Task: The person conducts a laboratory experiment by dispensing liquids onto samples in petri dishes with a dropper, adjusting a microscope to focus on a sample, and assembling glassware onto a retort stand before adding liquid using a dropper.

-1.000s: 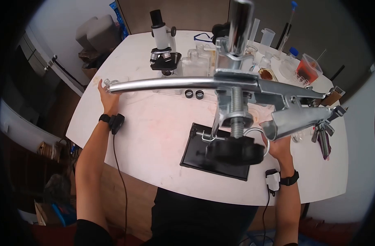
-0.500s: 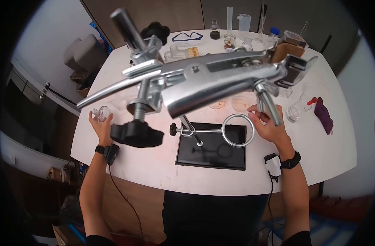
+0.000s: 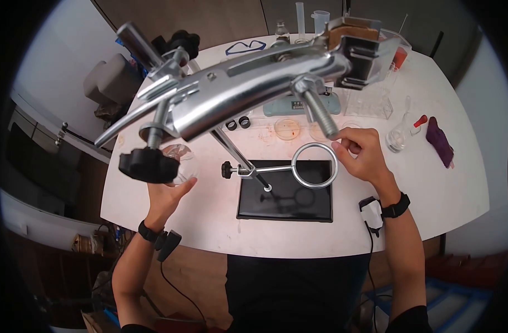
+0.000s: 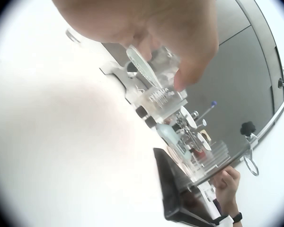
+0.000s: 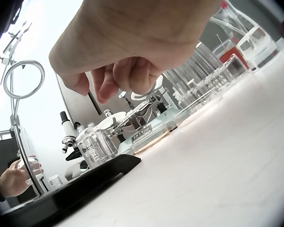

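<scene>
My left hand [image 3: 168, 197] grips a clear glass flask [image 3: 186, 166] left of the retort stand. In the head view, the clamp's black knob hides part of the hand and flask. The stand has a black base [image 3: 284, 208], a slanting rod [image 3: 231, 149] and a metal ring [image 3: 296, 180]. Its large metal clamp [image 3: 226, 89] looms close to the head camera. My right hand [image 3: 365, 155] hovers just right of the ring, its fingers loosely curled with nothing visible in them. In the right wrist view, the ring [image 5: 7, 85] shows well apart from these fingers.
Behind the stand are petri dishes [image 3: 287, 129], a pale green balance [image 3: 276, 108] and a clear tube rack [image 3: 370, 105]. At the right stand a flask of clear liquid [image 3: 397, 139] and a purple cloth [image 3: 440, 141]. Blue-rimmed goggles [image 3: 245, 48] lie at the back.
My left hand has brought the flask from the table's far left toward me and the stand. My right hand has risen from beside the ring's far side; the head view has shifted.
</scene>
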A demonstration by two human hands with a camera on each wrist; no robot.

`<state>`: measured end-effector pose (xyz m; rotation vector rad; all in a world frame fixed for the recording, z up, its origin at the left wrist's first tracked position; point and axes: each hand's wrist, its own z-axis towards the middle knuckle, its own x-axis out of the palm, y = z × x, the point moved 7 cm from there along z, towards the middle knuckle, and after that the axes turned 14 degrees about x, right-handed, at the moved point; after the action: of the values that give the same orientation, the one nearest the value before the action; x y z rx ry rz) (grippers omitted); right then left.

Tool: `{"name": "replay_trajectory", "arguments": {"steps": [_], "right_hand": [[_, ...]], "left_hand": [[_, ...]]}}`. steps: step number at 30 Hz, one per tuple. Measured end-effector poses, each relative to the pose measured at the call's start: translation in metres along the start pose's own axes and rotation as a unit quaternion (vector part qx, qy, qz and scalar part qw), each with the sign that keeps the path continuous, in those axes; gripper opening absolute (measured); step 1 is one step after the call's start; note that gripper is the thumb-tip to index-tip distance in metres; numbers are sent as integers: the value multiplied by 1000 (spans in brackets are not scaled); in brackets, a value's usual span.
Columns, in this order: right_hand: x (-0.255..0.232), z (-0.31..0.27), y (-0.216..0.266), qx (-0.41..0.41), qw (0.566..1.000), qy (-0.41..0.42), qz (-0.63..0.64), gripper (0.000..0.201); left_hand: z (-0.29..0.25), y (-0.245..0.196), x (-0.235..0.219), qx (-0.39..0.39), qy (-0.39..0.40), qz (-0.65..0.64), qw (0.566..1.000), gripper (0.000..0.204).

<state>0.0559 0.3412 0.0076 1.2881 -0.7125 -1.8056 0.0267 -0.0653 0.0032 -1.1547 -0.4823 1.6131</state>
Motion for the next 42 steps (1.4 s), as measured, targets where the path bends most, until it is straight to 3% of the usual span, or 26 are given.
{"name": "replay_trajectory", "arguments": {"steps": [2,3,11,18,22,23,26,28,34,37,42], "right_hand": [[-1,0,0,-2,1000,-1,2,6],[-1,0,0,-1,1000,-2,2,6],[-1,-2,-2,-4,1000,8,11,12],[-2,-1,3,-8,1000,9,12,14],[1,-2,3,-21,1000,17,0,18],[1,-2,2,-21,1000,17,0,18],[3,-3,0,-17,999,25,24,33],[7,-2,-2,-4,997,58,41,48],[15,-3,0,20,990,126,50,59],[19,-4,3,-8,988,146,57,61],[26,-5,0,19,980,185,76,59]], "left_hand": [[8,-23,28,43,33,-114,992,104],[10,-27,38,26,30,-142,989,107],[33,-37,112,43,183,-167,968,111],[60,-35,146,115,243,-254,929,112],[71,-40,171,69,327,-214,918,118],[73,-43,177,88,357,-177,913,119],[69,-47,197,37,397,-257,880,121],[69,-53,205,20,407,-278,870,122],[64,-63,219,43,450,-318,834,124],[65,-61,224,65,460,-293,836,126],[63,-68,231,93,487,-266,826,128]]}}
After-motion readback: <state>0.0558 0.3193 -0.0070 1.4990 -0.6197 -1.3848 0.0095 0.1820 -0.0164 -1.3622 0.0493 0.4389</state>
